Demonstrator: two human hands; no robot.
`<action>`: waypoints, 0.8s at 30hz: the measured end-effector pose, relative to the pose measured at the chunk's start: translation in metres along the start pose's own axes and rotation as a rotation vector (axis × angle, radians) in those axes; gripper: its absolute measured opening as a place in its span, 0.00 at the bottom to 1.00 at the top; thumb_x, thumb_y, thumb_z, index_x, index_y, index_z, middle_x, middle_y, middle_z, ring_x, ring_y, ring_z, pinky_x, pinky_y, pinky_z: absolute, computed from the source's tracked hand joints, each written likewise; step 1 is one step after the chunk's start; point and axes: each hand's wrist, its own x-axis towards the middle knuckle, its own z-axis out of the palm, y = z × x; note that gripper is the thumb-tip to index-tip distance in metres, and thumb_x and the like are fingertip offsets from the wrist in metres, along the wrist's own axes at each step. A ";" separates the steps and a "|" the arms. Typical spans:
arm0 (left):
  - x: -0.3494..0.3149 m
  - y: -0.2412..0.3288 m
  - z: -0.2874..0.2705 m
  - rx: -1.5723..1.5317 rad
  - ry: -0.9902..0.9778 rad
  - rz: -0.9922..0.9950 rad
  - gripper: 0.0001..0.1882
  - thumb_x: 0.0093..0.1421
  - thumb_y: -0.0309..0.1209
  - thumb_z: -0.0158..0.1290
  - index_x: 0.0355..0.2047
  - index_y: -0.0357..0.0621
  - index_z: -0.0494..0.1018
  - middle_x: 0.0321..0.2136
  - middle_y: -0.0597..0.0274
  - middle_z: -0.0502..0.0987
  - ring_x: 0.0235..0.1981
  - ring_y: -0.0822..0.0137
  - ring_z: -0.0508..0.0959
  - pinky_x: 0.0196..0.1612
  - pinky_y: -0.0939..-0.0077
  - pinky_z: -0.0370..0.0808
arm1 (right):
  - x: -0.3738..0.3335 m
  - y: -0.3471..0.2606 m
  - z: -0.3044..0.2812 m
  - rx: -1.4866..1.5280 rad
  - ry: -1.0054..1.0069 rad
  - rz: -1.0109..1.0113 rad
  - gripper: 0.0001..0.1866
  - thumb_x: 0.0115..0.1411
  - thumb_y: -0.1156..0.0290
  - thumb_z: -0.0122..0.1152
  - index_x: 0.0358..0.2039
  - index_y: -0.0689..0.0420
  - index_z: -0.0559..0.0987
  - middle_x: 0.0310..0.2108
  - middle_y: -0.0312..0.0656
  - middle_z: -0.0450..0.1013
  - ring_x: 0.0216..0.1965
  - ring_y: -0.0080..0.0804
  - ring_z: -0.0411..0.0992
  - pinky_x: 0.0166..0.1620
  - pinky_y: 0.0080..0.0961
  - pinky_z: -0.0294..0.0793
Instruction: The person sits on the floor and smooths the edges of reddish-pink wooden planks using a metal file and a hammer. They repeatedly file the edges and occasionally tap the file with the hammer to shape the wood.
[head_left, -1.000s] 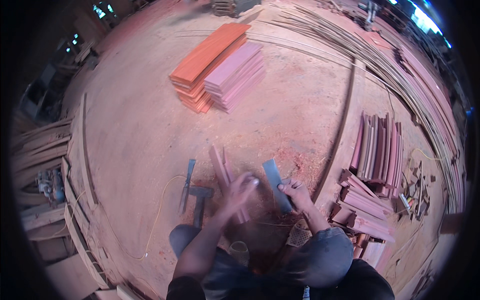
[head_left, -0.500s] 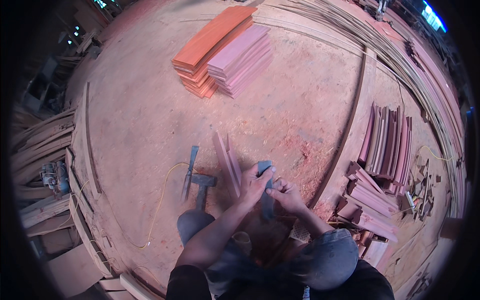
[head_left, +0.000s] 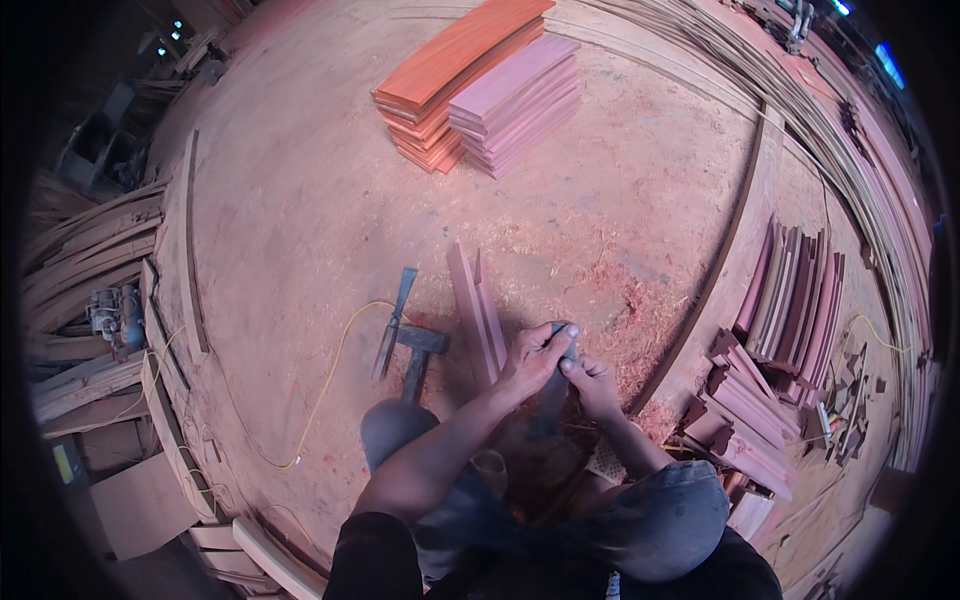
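Note:
Between my knees I hold a flat grey bar (head_left: 551,408), tilted, its upper end mostly covered by my fingers; its exact kind is hard to make out. My left hand (head_left: 537,358) is closed around the upper part, thumb along the top. Just to the right, my right hand (head_left: 592,386) pinches the bar's side with thumb and bent fingers. Left of the hands, a hammer (head_left: 422,341) lies on the ground beside a long, narrow chisel-like tool (head_left: 397,315). Two reddish wood strips (head_left: 475,315) lie beyond my left hand.
Orange boards (head_left: 455,60) and pinkish boards (head_left: 515,100) stand in stacks ahead. Curved wood pieces (head_left: 795,300) are piled at the right, behind a long plank (head_left: 725,270). A yellow cord (head_left: 325,395) runs across the dusty floor at the left.
Both hands have tipped the grey bar, so less of its upper face shows. The whole view has shifted slightly, with surrounding things appearing farther right.

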 end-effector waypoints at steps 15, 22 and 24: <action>-0.001 -0.004 -0.005 -0.145 -0.018 -0.109 0.17 0.75 0.41 0.52 0.49 0.38 0.78 0.29 0.67 0.80 0.32 0.76 0.79 0.38 0.80 0.76 | -0.005 -0.010 0.006 0.288 -0.009 0.246 0.13 0.72 0.64 0.62 0.34 0.59 0.84 0.26 0.31 0.78 0.27 0.17 0.74 0.33 0.19 0.74; 0.012 -0.020 -0.089 0.255 0.272 0.153 0.21 0.74 0.35 0.51 0.61 0.36 0.72 0.51 0.51 0.81 0.51 0.62 0.81 0.54 0.69 0.77 | -0.014 -0.044 -0.088 -0.662 0.459 0.056 0.16 0.71 0.64 0.60 0.52 0.61 0.83 0.31 0.44 0.83 0.28 0.31 0.81 0.33 0.33 0.83; 0.008 -0.037 -0.144 0.839 0.516 0.070 0.18 0.69 0.42 0.54 0.46 0.39 0.79 0.37 0.41 0.82 0.39 0.46 0.84 0.44 0.56 0.79 | -0.019 -0.068 -0.146 -1.457 0.843 -0.074 0.23 0.66 0.69 0.57 0.59 0.63 0.78 0.30 0.53 0.82 0.29 0.49 0.82 0.37 0.49 0.81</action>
